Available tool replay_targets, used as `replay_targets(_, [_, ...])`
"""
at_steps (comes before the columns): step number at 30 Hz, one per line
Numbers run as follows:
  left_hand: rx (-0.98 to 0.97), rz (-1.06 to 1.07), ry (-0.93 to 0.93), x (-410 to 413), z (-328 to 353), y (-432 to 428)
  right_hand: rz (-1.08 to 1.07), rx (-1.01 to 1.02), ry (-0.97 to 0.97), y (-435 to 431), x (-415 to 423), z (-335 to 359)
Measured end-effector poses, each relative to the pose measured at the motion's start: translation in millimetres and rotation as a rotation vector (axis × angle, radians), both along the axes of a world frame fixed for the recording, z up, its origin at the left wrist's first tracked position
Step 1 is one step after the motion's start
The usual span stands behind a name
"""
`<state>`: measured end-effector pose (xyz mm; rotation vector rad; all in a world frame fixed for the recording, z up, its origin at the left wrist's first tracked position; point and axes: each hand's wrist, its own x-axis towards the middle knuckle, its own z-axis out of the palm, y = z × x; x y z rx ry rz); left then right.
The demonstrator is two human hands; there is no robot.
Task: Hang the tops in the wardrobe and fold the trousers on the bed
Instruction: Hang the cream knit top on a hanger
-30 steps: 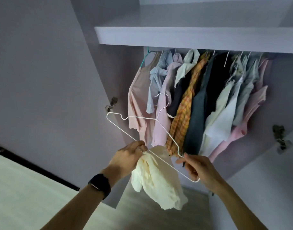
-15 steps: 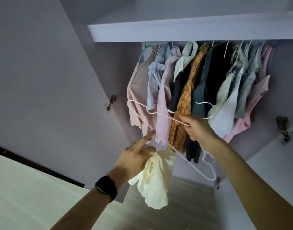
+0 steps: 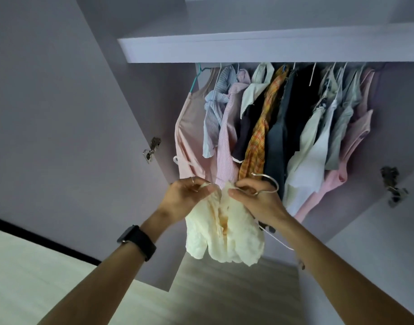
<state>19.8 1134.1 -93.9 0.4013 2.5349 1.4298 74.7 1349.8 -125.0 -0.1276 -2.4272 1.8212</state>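
Note:
A cream crinkled top (image 3: 224,233) hangs from both my hands in front of the open wardrobe. My left hand (image 3: 187,195) pinches the top's upper edge on the left. My right hand (image 3: 255,198) pinches the edge on the right and also holds a white wire hanger (image 3: 269,184), whose hook curls above my fingers. One hanger arm pokes out at the left (image 3: 177,159); the other runs down behind my right wrist. The rest of the hanger is hidden by the top and my hands.
Several tops (image 3: 271,127) hang close together on the wardrobe rail under a shelf (image 3: 248,49). The left wardrobe door (image 3: 72,113) stands open with a metal hinge (image 3: 150,150); another hinge (image 3: 393,188) is on the right door. A wooden floor (image 3: 224,289) lies below.
My right hand has come down with the hanger to the top, and my left hand has risen. Both hands now pinch the top's upper edge close together, with the hanger behind it.

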Motion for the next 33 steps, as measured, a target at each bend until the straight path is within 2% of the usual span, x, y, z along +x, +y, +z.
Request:
replay_targets(2, [-0.012, 0.046, -0.053, -11.5, 0.8, -13.8, -0.06, -0.01, -0.012, 16.9, -4.9, 5.9])
replay_targets(8, [-0.367, 0.023, -0.045, -24.8, 0.6, -47.5, -0.222, -0.02, 0.019, 71.2, -16.7, 3.8])
replay_targets(11, [-0.463, 0.031, -0.098, -30.7, -2.0, -53.0, -0.235, 0.037, 0.041, 79.5, -18.8, 0.6])
replay_targets(14, [-0.656, -0.03, -0.035, -35.2, -6.6, -48.6, -0.23, 0.063, -0.01, 76.6, -20.2, -7.8])
replay_targets(17, [-0.793, 0.013, 0.07, -38.6, -4.7, -44.3, -0.274, 0.015, -0.078, 77.2, -21.7, -10.1])
replay_targets(19, [-0.693, 0.044, 0.018, -42.3, 2.1, -44.2, -0.31, 0.004, -0.119, 81.5, -21.5, -12.0])
replay_targets(21, [-0.483, 0.029, -0.113, -46.7, 13.1, -42.9, -0.313, 0.103, -0.19, 86.4, -20.1, -20.9])
replay_targets(23, [-0.364, -0.038, -0.119, -51.5, 32.4, -33.2, -0.351, 0.139, -0.243, 90.9, -17.3, -27.4])
replay_targets(25, [-0.395, -0.107, -0.02, -58.2, 52.6, -17.9, -0.445, 0.035, -0.172, 91.0, -17.4, -20.4])
replay_targets(27, [-0.509, -0.164, 0.076, -63.2, 72.9, 1.0, -0.56, -0.115, -0.01, 84.8, -19.6, 6.0])
replay_targets(30, [-0.597, -0.201, 0.191, -68.9, 97.1, 23.6, -0.645, -0.549, 0.115, 67.1, -18.8, 68.0])
replay_targets(33, [-0.563, -0.216, 0.222, -72.9, 113.3, 33.0, -0.577, -0.948, 0.181, 49.0, -22.6, 119.2])
